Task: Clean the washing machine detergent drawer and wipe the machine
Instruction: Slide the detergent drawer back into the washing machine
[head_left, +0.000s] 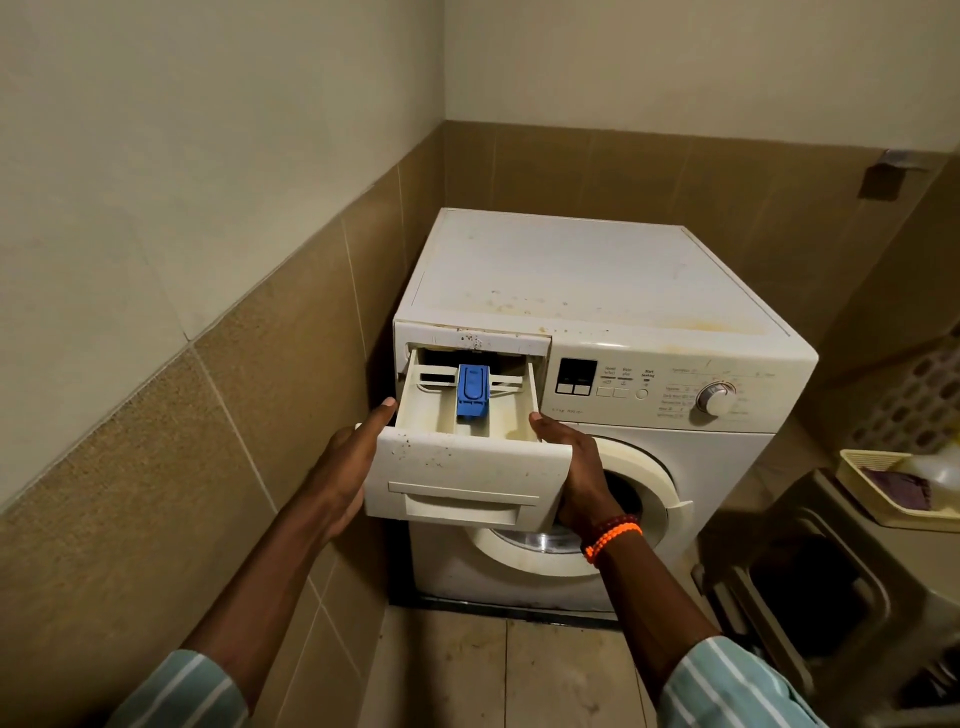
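A white front-loading washing machine (597, 280) stands in the corner, its top stained with yellowish marks. Its detergent drawer (462, 462) is pulled far out of the slot at the upper left, its front panel speckled with dirt. A blue insert (472, 397) sits in the drawer's middle compartment. My left hand (348, 467) holds the drawer's left side, thumb along the top edge. My right hand (576, 478) grips the drawer's right side, fingers behind the front panel. The round door (623, 519) below is partly hidden by the drawer and my right hand.
Tiled walls close in on the left and behind the machine. A control dial (717, 397) and buttons sit on the front panel. At the right stands a dark stool (810, 582) with a cream tray (893, 499) holding a purple cloth (898, 488). Floor tiles lie below.
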